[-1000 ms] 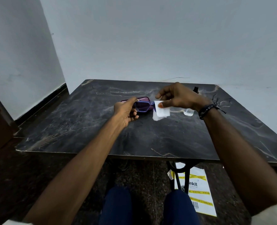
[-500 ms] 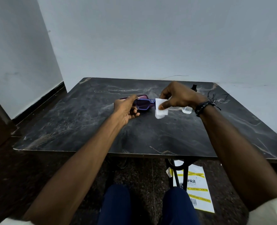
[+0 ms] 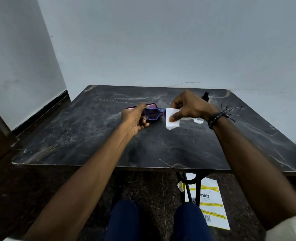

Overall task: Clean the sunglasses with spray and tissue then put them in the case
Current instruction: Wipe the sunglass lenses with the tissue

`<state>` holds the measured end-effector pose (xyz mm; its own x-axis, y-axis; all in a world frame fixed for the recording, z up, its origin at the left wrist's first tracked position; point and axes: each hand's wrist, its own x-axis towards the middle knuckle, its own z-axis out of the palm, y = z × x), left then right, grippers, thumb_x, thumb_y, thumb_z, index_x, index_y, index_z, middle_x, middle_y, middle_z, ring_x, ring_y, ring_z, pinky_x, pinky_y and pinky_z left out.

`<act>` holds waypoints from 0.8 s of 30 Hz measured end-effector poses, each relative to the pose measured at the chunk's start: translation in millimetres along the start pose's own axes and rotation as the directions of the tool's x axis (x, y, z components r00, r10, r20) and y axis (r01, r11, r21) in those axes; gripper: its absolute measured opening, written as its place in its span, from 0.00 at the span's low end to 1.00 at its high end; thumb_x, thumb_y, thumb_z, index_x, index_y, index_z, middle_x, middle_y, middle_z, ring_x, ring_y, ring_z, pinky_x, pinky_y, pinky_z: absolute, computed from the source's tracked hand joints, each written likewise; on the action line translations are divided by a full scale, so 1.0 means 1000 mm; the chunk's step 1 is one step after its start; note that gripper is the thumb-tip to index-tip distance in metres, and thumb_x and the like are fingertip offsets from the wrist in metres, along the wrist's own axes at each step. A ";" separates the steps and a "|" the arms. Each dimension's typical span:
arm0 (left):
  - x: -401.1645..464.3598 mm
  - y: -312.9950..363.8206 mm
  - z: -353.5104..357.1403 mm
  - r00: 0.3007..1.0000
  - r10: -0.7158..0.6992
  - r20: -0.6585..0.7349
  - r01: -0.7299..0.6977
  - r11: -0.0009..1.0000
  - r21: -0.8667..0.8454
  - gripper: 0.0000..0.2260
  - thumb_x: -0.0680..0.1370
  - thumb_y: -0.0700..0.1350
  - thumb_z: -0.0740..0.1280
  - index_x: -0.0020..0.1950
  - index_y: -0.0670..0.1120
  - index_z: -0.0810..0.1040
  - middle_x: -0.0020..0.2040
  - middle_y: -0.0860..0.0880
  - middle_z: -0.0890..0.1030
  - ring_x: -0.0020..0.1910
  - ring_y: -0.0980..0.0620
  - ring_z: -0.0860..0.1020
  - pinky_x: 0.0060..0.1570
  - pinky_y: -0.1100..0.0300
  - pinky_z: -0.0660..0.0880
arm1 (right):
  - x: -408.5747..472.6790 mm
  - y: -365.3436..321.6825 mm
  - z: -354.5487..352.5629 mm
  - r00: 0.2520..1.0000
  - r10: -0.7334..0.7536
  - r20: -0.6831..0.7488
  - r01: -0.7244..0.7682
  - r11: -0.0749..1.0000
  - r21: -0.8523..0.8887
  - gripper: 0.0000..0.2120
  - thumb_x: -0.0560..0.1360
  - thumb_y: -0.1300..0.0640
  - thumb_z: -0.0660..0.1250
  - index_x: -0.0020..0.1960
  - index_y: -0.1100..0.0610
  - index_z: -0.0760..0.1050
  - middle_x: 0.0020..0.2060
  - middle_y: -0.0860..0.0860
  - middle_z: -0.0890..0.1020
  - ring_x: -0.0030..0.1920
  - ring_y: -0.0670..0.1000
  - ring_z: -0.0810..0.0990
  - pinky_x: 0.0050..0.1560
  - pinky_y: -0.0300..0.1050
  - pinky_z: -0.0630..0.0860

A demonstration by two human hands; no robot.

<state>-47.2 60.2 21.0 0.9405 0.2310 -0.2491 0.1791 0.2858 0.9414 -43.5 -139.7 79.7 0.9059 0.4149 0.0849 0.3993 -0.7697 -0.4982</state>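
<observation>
Left of centre in the frame, the left hand (image 3: 135, 120) grips the sunglasses (image 3: 152, 114) at one end of the purple frame, thumb on top and fingers curled beneath, holding them just above the dark marbled table (image 3: 91, 136). A purple object (image 3: 150, 105) lies directly behind the glasses – possibly the case, though too little of it shows to confirm. At centre, the exposed lens faces the camera; the other lens is covered by the white tissue (image 3: 172, 119), which the right hand (image 3: 189, 106) pinches against it, thumb pressed on the near face and fingers curled behind. Right of that hand, the spray bottle (image 3: 202, 108) stands on the table, largely hidden by the wrist, only its dark nozzle and clear base visible. The step in hand appears to be wiping the lens. To do it well, the left grip should stay on the frame, clear of the lens surface, and the tissue should sandwich the lens from both sides with light pressure – firm pressing risks flexing the bridge. The uncovered lens would need the same treatment before casing. At lower right, a printed packet (image 3: 211, 206) lies on the floor under the table.
</observation>
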 end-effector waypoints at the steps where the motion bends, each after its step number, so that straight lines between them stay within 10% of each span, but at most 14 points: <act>1: 0.000 0.000 0.000 1.000 -0.003 0.000 0.003 1.000 -0.001 0.08 0.74 0.44 0.72 0.39 0.40 0.78 0.20 0.48 0.72 0.18 0.55 0.68 0.23 0.62 0.75 | 0.000 0.000 0.001 1.000 -0.001 -0.019 0.001 1.000 -0.001 0.08 0.64 0.54 0.81 0.39 0.53 0.83 0.33 0.46 0.84 0.29 0.38 0.77 0.30 0.31 0.70; 24: 0.002 0.003 -0.003 1.000 0.024 0.007 -0.023 0.997 -0.071 0.12 0.72 0.48 0.76 0.43 0.40 0.80 0.29 0.46 0.77 0.22 0.55 0.72 0.24 0.61 0.76 | 0.001 -0.003 0.000 0.994 -0.066 -0.082 0.071 0.996 0.056 0.05 0.74 0.58 0.72 0.48 0.58 0.84 0.42 0.55 0.86 0.39 0.47 0.79 0.36 0.34 0.72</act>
<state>-45.3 64.8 22.7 0.9466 0.2309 -0.2251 0.1363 0.3460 0.9283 -43.7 -137.1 80.8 0.8861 0.4236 0.1879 0.4536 -0.7099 -0.5388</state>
